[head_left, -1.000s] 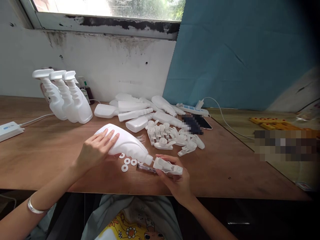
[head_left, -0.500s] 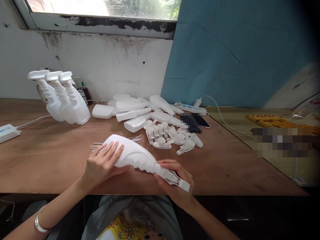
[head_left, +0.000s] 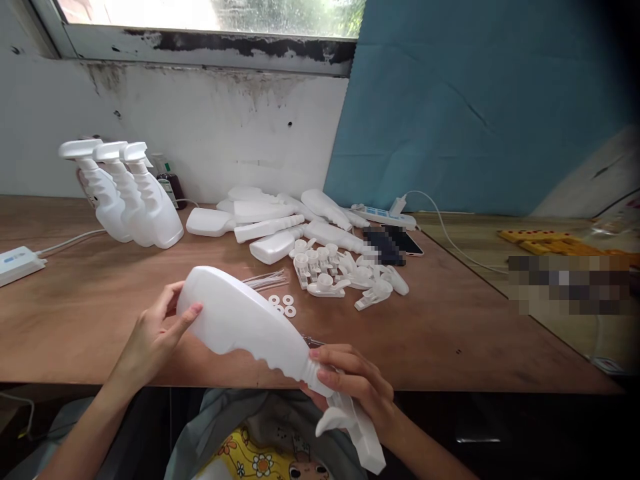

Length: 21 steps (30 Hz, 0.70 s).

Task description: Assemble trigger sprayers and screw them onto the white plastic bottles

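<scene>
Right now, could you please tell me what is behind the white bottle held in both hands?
Behind the white bottle, thin rods, white rings and a slim, partly hidden object show. The bottle covers the rods' left ends and part of one ring.

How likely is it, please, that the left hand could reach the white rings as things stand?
Probably no: the left hand holds the wide end of the white bottle, which seemingly lies across the way to the white rings.

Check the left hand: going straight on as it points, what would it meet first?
The white spray bottle, whose base the left hand is touching; past it, probably the pile of white bottles, though depth is unclear.
</scene>
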Motion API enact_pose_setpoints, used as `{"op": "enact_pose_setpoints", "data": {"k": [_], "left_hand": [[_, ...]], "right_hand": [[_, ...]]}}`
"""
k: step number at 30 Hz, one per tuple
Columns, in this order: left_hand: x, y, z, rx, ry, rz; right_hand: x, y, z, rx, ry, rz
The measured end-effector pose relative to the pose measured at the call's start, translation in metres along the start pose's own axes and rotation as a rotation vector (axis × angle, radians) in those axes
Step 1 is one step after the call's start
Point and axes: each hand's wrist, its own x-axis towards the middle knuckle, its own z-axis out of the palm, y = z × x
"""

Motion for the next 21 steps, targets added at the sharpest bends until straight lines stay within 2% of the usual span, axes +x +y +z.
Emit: {"op": "enact_pose_setpoints", "data": {"k": [3, 6, 8, 9, 11, 14, 19, 20, 21], "left_hand": [[-0.005, 0.002, 0.0, -0.19, 0.155, 0.076], [-0.004, 0.004, 0.002, -0.35, 0.315, 0.33], [-0.002, 0.006, 0.003, -0.317, 0.414, 0.496], [-0.002, 0.007, 0.003, -0.263, 0.458, 0.537], [-0.004, 0.01, 0.002, -0.178, 0.501, 0.522], [-0.011, 0.013, 0.001, -0.172, 0.487, 0.403], [-0.014, 0.011, 0.001, -0.156, 0.505, 0.356], [-0.013, 0.01, 0.002, -0.165, 0.506, 0.352], [-0.012, 0.009, 0.003, -0.176, 0.501, 0.349]], "right_hand": [[0.0, 0.006, 0.001, 0.033, 0.047, 0.095], [0.003, 0.015, 0.004, 0.242, 0.119, 0.29], [0.006, 0.019, 0.005, 0.379, 0.158, 0.473], [0.008, 0.02, 0.006, 0.422, 0.18, 0.549], [0.01, 0.02, 0.006, 0.45, 0.21, 0.628], [0.008, 0.021, 0.004, 0.379, 0.2, 0.566], [0.001, 0.028, -0.003, 0.191, 0.166, 0.122], [0.001, 0.028, -0.003, 0.195, 0.151, 0.101], [0.001, 0.028, -0.004, 0.211, 0.134, 0.14]]}}
